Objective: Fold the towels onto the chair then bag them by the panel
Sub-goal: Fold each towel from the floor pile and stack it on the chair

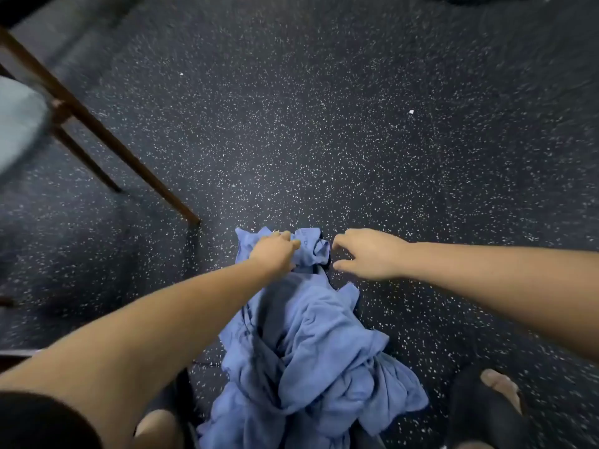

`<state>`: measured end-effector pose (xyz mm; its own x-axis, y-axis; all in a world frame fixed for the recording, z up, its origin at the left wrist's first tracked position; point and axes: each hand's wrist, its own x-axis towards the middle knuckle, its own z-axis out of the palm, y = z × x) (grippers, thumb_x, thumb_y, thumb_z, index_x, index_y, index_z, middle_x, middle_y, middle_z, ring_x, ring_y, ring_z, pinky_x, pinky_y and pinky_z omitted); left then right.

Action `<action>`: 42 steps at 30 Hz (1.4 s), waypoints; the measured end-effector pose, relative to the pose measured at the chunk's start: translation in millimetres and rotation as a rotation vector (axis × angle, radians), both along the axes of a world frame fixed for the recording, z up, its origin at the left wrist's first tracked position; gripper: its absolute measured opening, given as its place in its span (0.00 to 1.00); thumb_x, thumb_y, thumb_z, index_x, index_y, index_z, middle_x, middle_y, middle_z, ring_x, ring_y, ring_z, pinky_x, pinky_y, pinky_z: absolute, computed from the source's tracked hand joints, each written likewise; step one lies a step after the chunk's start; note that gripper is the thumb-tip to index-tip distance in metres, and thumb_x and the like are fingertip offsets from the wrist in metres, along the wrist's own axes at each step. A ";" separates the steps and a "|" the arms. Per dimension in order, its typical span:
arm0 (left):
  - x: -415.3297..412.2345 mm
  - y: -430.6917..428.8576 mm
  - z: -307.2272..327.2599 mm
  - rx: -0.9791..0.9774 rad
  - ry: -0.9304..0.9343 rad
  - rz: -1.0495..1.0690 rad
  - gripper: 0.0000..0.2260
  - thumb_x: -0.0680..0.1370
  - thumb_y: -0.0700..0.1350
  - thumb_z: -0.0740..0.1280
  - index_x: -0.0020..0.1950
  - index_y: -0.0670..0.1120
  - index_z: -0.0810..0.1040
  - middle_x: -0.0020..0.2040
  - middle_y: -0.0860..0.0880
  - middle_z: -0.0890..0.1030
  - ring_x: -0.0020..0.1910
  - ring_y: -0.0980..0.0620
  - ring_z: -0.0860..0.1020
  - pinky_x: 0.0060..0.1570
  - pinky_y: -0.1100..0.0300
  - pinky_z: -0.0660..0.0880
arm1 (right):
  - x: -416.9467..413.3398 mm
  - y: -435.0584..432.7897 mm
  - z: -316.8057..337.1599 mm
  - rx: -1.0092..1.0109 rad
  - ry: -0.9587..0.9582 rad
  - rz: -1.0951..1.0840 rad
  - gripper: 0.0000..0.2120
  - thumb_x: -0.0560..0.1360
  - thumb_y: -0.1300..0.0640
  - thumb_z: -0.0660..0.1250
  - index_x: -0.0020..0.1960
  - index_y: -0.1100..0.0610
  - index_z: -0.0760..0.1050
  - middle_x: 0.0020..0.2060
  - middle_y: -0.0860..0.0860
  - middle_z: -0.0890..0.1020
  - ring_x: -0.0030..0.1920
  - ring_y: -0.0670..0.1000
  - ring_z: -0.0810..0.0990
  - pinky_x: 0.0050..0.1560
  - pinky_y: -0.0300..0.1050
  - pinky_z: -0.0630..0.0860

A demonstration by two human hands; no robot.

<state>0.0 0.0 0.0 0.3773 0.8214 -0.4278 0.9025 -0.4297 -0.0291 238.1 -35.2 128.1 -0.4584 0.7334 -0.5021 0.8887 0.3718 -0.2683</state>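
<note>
A heap of crumpled blue towels lies on the dark speckled floor in front of me. My left hand reaches over the far end of the heap, and its fingers grip a bunched blue towel there. Just to the right of that bunch hovers my right hand, thumb and fingers spread apart, holding nothing. At the far left stands the chair, with brown wooden legs and a pale seat edge.
The speckled floor stretches ahead and to the right. My feet in dark sandals stand at the bottom, on either side of the heap. Two small white scraps lie on the floor further off.
</note>
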 end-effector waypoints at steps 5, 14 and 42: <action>9.1 2.7 -7.5 0.056 0.128 -0.079 0.18 0.81 0.48 0.71 0.70 0.46 0.76 0.67 0.43 0.73 0.67 0.41 0.73 0.60 0.48 0.72 | 9.9 11.4 -7.3 -0.019 -0.033 -0.063 0.22 0.84 0.43 0.65 0.73 0.52 0.74 0.64 0.52 0.78 0.63 0.56 0.78 0.63 0.54 0.77; 4.3 67.0 48.8 -0.043 -0.256 0.140 0.07 0.80 0.41 0.68 0.55 0.50 0.83 0.50 0.46 0.86 0.49 0.42 0.83 0.44 0.54 0.75 | 9.7 46.7 -9.1 0.014 0.095 -0.125 0.23 0.81 0.45 0.69 0.74 0.50 0.72 0.65 0.52 0.78 0.60 0.54 0.79 0.61 0.56 0.78; 6.0 -40.2 435.8 0.384 -0.979 0.132 0.05 0.79 0.55 0.76 0.49 0.55 0.85 0.35 0.53 0.79 0.34 0.58 0.73 0.38 0.58 0.70 | 7.6 -9.8 304.1 0.413 1.071 -0.370 0.05 0.80 0.61 0.69 0.49 0.57 0.83 0.39 0.54 0.86 0.39 0.47 0.76 0.42 0.47 0.71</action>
<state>6.0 -40.2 435.8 0.3152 0.8965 0.3113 0.6444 -0.4430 0.6233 245.7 -45.0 432.2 -0.2270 0.9240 0.3077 0.3585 0.3730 -0.8558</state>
